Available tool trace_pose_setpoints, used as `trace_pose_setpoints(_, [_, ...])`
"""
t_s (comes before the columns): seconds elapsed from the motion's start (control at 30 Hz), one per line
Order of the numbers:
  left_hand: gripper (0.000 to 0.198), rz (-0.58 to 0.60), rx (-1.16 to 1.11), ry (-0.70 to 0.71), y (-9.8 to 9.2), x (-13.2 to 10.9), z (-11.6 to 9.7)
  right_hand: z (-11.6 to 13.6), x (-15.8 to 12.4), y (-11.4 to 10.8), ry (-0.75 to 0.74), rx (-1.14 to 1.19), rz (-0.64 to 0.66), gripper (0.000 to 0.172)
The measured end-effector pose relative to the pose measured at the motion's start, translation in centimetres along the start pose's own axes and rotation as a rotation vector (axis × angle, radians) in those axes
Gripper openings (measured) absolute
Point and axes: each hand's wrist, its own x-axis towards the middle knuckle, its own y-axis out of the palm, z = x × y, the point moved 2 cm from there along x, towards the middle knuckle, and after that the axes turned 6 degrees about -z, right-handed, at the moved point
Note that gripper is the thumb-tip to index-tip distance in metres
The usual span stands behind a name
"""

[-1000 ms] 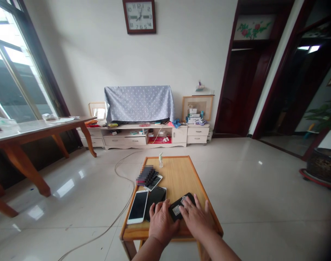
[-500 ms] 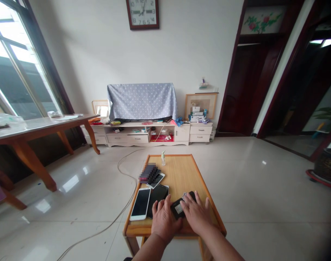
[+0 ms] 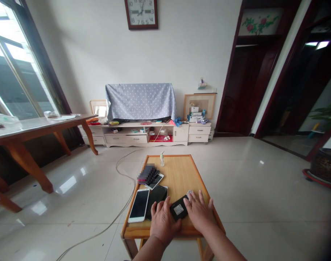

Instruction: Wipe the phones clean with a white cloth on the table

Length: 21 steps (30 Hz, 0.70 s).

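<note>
A small wooden table (image 3: pixel 178 174) stands in front of me. My left hand (image 3: pixel 162 221) rests near its front edge, fingers spread, its thumb side against a black device (image 3: pixel 178 209) with a white label. My right hand (image 3: pixel 202 214) lies flat to the right of that device, fingers stretched out and touching its right end. Just left of my left hand lie a black phone (image 3: pixel 156 196) and a white phone (image 3: pixel 139 204). Further back is a stack of phones (image 3: pixel 149 175), partly blurred.
A small bottle (image 3: pixel 162 158) stands at the table's far edge. A white cable (image 3: pixel 119 214) runs across the tiled floor on the left. A long wooden table (image 3: pixel 32 127) is at the left, a TV cabinet (image 3: pixel 146 134) at the back wall, and a plant pot (image 3: pixel 324 166) at the right.
My right hand has slid to the right off the top of the black device, uncovering its label side. The left hand has stayed in place.
</note>
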Motion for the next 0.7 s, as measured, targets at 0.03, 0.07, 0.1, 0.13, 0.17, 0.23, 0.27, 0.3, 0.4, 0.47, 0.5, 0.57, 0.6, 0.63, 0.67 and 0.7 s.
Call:
trace_pose_setpoints(0.03, [0.078, -0.003, 0.002, 0.005, 0.1, 0.0, 0.1, 0.7, -0.9, 0.2, -0.058, 0.019, 0.007, 0.067])
trace_pose_setpoints(0.07, [0.073, -0.001, 0.005, 0.012, 0.1, 0.0, 0.2, 1.5, -1.9, 0.4, -0.131, 0.049, 0.015, 0.065])
trace_pose_setpoints(0.1, [0.068, 0.004, 0.007, 0.020, 0.2, 0.0, 0.3, 2.3, -3.0, 0.7, -0.212, 0.088, 0.022, 0.063])
trace_pose_setpoints(0.13, [0.065, 0.015, 0.008, 0.029, 0.2, 0.0, 0.3, 2.9, -4.0, 0.8, -0.277, 0.127, 0.022, 0.060])
trace_pose_setpoints(0.17, [0.062, 0.026, 0.009, 0.034, 0.3, 0.0, 0.3, 3.2, -4.6, 0.8, -0.324, 0.153, 0.022, 0.059])
trace_pose_setpoints(0.23, [0.061, 0.023, 0.016, 0.029, 0.1, 0.0, 0.1, 2.7, -4.7, 0.5, -0.322, 0.153, 0.006, 0.058])
trace_pose_setpoints(0.27, [0.063, 0.010, 0.024, 0.021, 0.0, 0.0, -0.2, 1.9, -4.2, 0.1, -0.273, 0.129, -0.004, 0.060])
trace_pose_setpoints(0.3, [0.065, -0.006, 0.033, 0.013, -0.1, 0.0, -0.4, 1.0, -3.5, -0.3, -0.204, 0.097, -0.015, 0.062])
trace_pose_setpoints(0.4, [0.070, -0.038, 0.052, 0.011, -0.4, -0.1, -0.8, -1.1, -1.9, -1.1, -0.022, 0.010, -0.032, 0.067])
trace_pose_setpoints(0.47, [0.068, -0.034, 0.050, 0.018, -0.3, -0.1, -0.6, -0.8, -2.3, -0.9, -0.040, 0.005, -0.023, 0.067])
trace_pose_setpoints(0.5, [0.066, -0.026, 0.047, 0.022, -0.2, -0.1, -0.4, -0.2, -2.9, -0.7, -0.089, 0.025, -0.012, 0.066])
trace_pose_setpoints(0.57, [0.064, 0.000, 0.041, 0.033, 0.0, -0.1, 0.0, 1.3, -4.3, -0.2, -0.206, 0.095, 0.017, 0.063])
trace_pose_setpoints(0.6, [0.063, 0.010, 0.042, 0.037, 0.1, -0.1, 0.1, 1.8, -4.9, 0.0, -0.246, 0.125, 0.030, 0.062])
trace_pose_setpoints(0.63, [0.062, 0.014, 0.045, 0.040, 0.1, -0.1, 0.1, 2.0, -5.2, 0.0, -0.261, 0.141, 0.038, 0.062])
trace_pose_setpoints(0.67, [0.061, 0.010, 0.050, 0.040, 0.1, 0.0, 0.0, 1.8, -5.2, -0.2, -0.246, 0.139, 0.040, 0.062])
trace_pose_setpoints(0.7, [0.061, -0.001, 0.057, 0.036, 0.0, 0.0, -0.2, 1.3, -4.9, -0.5, -0.207, 0.123, 0.035, 0.063])
